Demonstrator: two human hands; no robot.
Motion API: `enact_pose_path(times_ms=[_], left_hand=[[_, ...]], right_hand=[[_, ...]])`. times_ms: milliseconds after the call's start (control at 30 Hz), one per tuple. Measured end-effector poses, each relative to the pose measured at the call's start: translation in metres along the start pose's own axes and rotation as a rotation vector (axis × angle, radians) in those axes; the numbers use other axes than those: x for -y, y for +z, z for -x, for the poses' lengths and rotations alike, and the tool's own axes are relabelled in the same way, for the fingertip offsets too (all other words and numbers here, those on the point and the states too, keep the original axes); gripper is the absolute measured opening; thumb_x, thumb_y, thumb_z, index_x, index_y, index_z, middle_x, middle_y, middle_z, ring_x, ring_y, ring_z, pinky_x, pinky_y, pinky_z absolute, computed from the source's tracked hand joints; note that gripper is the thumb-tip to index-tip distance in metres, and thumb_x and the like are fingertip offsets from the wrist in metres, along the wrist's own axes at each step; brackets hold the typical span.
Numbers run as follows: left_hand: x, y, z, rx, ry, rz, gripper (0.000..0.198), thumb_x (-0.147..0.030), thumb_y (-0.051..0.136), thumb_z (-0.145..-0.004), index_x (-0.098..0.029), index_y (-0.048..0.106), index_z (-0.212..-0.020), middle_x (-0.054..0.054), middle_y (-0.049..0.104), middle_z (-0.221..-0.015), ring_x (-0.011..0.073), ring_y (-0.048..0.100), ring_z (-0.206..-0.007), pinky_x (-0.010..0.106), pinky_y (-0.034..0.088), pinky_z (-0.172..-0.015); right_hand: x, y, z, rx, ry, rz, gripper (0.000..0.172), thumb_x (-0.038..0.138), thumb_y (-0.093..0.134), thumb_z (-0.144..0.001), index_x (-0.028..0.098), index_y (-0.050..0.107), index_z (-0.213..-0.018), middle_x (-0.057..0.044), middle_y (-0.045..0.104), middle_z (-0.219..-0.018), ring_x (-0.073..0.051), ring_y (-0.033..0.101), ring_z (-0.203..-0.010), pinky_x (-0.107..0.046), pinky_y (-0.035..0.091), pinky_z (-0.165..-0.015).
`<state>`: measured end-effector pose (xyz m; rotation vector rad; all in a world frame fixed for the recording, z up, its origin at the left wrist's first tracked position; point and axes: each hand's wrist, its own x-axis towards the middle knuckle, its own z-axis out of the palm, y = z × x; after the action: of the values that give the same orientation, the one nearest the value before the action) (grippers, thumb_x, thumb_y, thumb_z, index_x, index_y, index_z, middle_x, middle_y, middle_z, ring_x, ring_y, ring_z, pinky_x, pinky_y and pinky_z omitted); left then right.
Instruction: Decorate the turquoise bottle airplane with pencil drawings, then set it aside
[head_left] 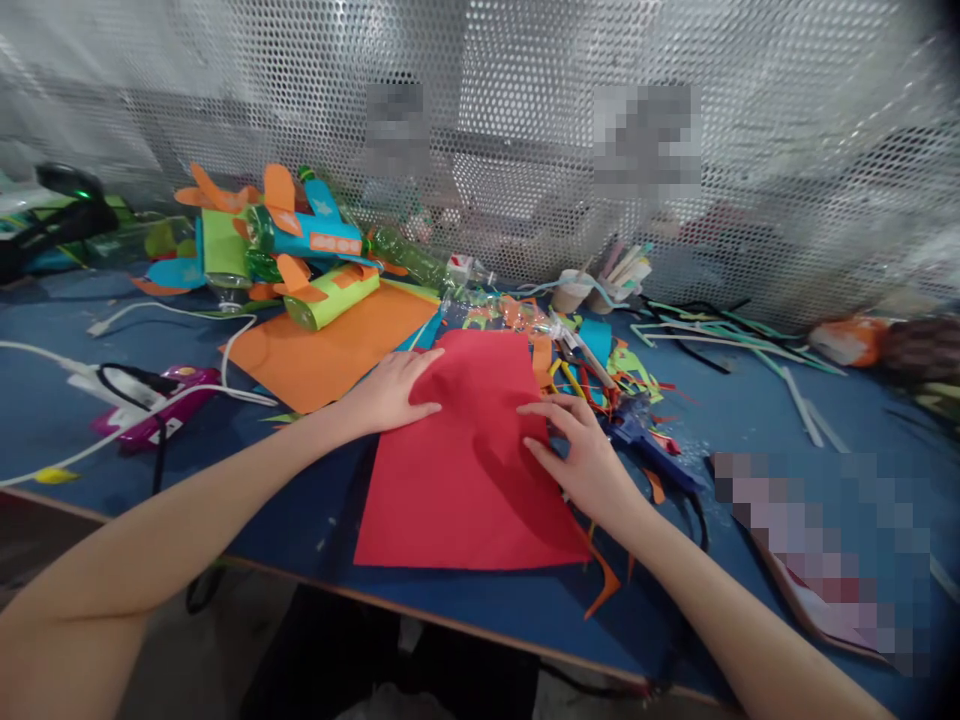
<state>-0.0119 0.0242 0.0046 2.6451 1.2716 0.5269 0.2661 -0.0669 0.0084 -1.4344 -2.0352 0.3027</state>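
Note:
A red sheet [465, 480] lies on the blue table in front of me, slightly buckled near its upper part. My left hand [394, 392] rests at the sheet's upper left edge, its thumb on the red surface and its fingers apart. At the right edge, my right hand [574, 450] touches the sheet with spread, slightly bent fingers. Neither hand is closed around anything. Left of the sheet lie orange sheets [322, 350]. A blue glue gun [652, 450] is just beyond my right hand, beside paper scraps [634, 370].
Bottle and paper models [322, 235] stand at the back left. A purple power strip [169, 405] with white cables lies left. Cups [571, 290] holding sticks stand at the back. A partly blurred flat object [810, 560] lies right. The table [300, 540] ends nearby.

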Motion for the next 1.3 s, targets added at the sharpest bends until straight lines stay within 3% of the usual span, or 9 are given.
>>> enact_pose_path(times_ms=[200,267,400,500,567,633,833,1033,1300], left_hand=[[-0.003,-0.007,-0.005,-0.271,-0.057,0.189,0.074,-0.033,0.058,-0.084,-0.026,0.019,-0.146,0.010,0.029,-0.149,0.0311,0.025,-0.137,0.049,0.028,-0.110],[0.002,-0.007,-0.009,-0.311,-0.123,0.338,0.073,-0.033,0.058,-0.085,-0.029,0.018,-0.146,0.012,0.036,-0.144,0.0307,0.035,-0.132,0.049,0.037,-0.105],[0.008,-0.003,-0.016,-0.224,-0.152,0.749,0.074,-0.027,0.058,-0.085,-0.028,0.017,-0.146,0.010,0.061,-0.111,0.0225,0.059,-0.106,0.040,0.051,-0.090],[-0.001,-0.008,-0.015,-0.255,0.010,0.858,0.058,-0.023,0.055,-0.085,-0.025,0.034,-0.139,0.006,0.064,-0.101,0.0171,0.063,-0.095,0.035,0.052,-0.088],[-0.010,-0.013,-0.012,-0.430,0.058,0.762,0.034,-0.023,0.049,-0.088,-0.022,0.055,-0.122,0.005,0.064,-0.099,0.0156,0.062,-0.092,0.034,0.051,-0.088],[-0.016,-0.018,-0.010,-0.503,0.096,0.626,0.026,-0.023,0.049,-0.089,-0.020,0.065,-0.108,0.006,0.065,-0.100,0.0165,0.061,-0.093,0.034,0.051,-0.088],[-0.011,-0.018,-0.017,-0.387,-0.045,0.645,0.036,-0.027,0.047,-0.089,-0.020,0.059,-0.123,0.009,0.059,-0.124,0.0192,0.058,-0.108,0.037,0.049,-0.095],[0.004,-0.007,-0.022,-0.346,-0.159,0.561,0.042,-0.024,0.054,-0.084,-0.019,0.056,-0.126,0.011,0.053,-0.132,0.0161,0.063,-0.094,0.034,0.054,-0.088],[0.013,-0.002,-0.022,-0.352,-0.157,0.518,0.040,-0.016,0.049,-0.086,-0.018,0.055,-0.125,0.011,0.051,-0.135,0.0189,0.059,-0.111,0.037,0.049,-0.098]], right_hand=[[0.006,-0.008,-0.005,-0.198,-0.110,0.034,0.033,0.022,0.044,-0.092,0.029,0.061,-0.118,-0.009,0.051,-0.111,-0.023,0.053,-0.111,-0.042,0.044,-0.098],[0.003,-0.010,-0.008,-0.326,-0.103,0.070,0.035,0.023,0.044,-0.092,0.030,0.060,-0.123,-0.010,0.052,-0.111,-0.024,0.052,-0.112,-0.045,0.042,-0.099],[-0.006,-0.013,-0.015,-0.540,-0.047,0.054,0.037,0.027,0.048,-0.091,0.030,0.058,-0.127,-0.010,0.051,-0.113,-0.027,0.050,-0.114,-0.049,0.042,-0.098],[-0.008,-0.014,-0.013,-0.644,-0.040,0.058,0.038,0.027,0.049,-0.091,0.030,0.056,-0.128,-0.010,0.051,-0.113,-0.026,0.051,-0.112,-0.049,0.044,-0.096],[-0.006,-0.014,-0.010,-0.701,-0.072,0.114,0.037,0.025,0.050,-0.091,0.030,0.058,-0.126,-0.010,0.051,-0.110,-0.026,0.052,-0.110,-0.049,0.044,-0.096],[-0.004,-0.013,-0.008,-0.724,-0.124,0.166,0.035,0.024,0.051,-0.090,0.031,0.060,-0.124,-0.010,0.052,-0.106,-0.026,0.053,-0.108,-0.049,0.045,-0.095],[-0.008,-0.011,-0.020,-0.533,0.011,0.097,0.047,0.027,0.046,-0.091,0.028,0.044,-0.139,-0.013,0.045,-0.124,-0.028,0.045,-0.122,-0.047,0.050,-0.091],[-0.025,-0.008,-0.026,-0.297,0.097,-0.104,0.051,0.030,0.051,-0.087,0.028,0.044,-0.138,-0.015,0.039,-0.137,-0.028,0.051,-0.119,-0.040,0.057,-0.083],[-0.039,0.003,-0.024,-0.096,0.196,-0.384,0.045,0.028,0.056,-0.083,0.023,0.050,-0.128,-0.011,0.060,-0.116,-0.020,0.065,-0.098,-0.042,0.055,-0.089]])
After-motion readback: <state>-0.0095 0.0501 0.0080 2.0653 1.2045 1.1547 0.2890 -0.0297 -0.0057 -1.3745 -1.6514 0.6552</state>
